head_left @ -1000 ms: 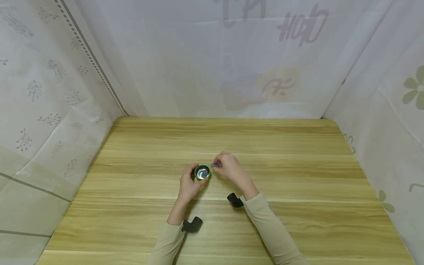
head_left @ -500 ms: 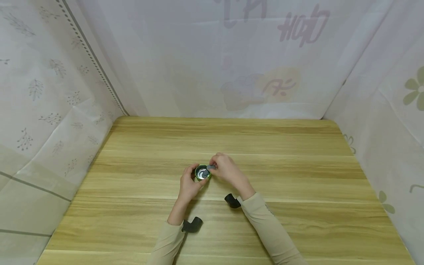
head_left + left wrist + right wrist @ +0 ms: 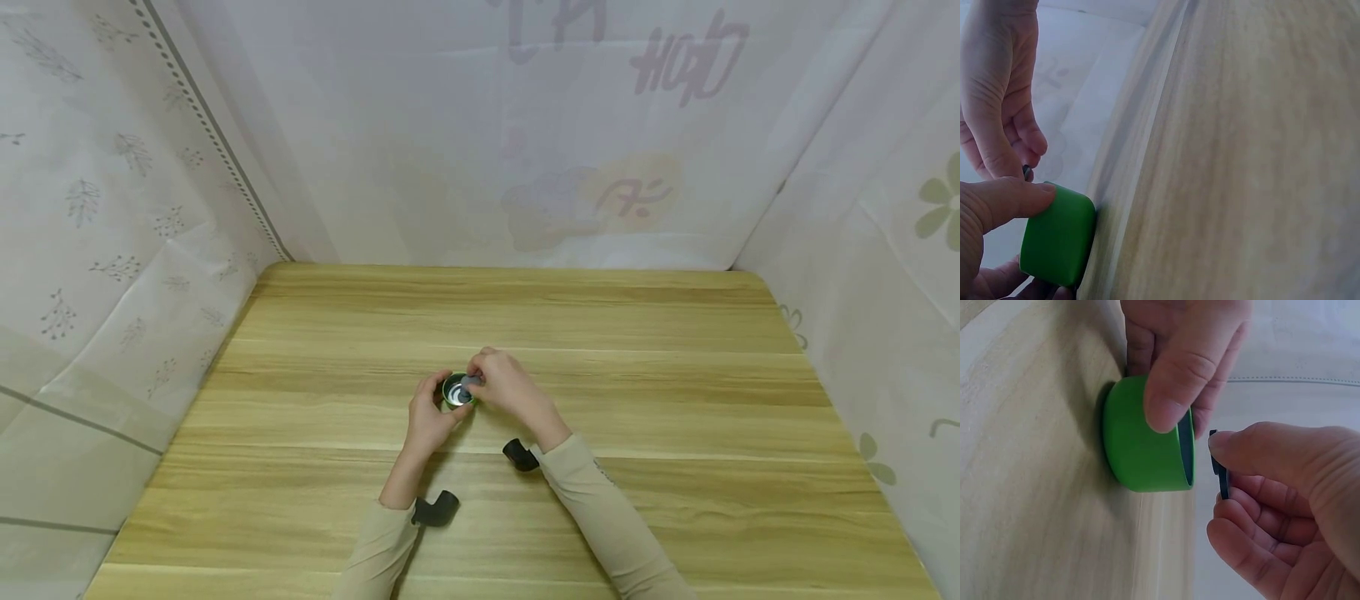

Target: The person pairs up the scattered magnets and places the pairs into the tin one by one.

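A small round green cup [image 3: 447, 400] stands on the table, open side up, with a shiny bottom and dark shapes showing inside. My left hand [image 3: 426, 425] grips it from the left, and its thumb lies on the green wall [image 3: 1060, 240] in the left wrist view. Over the cup's right rim, my right hand [image 3: 513, 390] pinches a dark grey disc [image 3: 470, 381]. From the side, in the right wrist view, the thin dark disc [image 3: 1223, 481] looks like overlapping pieces between thumb and fingers, just outside the mouth of the cup.
The wood-grain table [image 3: 637, 350] reaches back to a white printed curtain [image 3: 420, 150], with more curtain at both sides. Black angled pieces [image 3: 437, 509] project from the sleeve cuffs, close over the tabletop.
My right hand has moved left with the grey disc, from beside the cup to over its right rim. The left hand and cup have stayed in place.
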Tool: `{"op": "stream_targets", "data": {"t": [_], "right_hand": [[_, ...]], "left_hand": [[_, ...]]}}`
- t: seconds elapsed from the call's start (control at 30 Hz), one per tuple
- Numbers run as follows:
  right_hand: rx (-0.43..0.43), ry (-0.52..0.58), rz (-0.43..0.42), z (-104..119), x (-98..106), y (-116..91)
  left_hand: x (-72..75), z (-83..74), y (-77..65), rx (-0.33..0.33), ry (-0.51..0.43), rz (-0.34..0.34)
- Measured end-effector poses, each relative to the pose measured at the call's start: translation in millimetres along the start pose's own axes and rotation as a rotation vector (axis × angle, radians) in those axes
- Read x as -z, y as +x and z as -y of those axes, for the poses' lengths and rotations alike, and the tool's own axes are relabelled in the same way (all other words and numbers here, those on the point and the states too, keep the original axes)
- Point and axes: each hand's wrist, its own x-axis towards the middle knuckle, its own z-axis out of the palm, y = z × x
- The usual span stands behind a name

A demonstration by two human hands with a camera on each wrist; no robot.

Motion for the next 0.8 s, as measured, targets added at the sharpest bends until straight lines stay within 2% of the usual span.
{"op": "stream_targets", "data": {"t": [0.8], "right_hand": [[0.014, 0.004, 0.053, 4, -11, 3]], "left_hand": [[0.3, -0.6, -0.4, 0.008, -0.015, 0.006]]}}
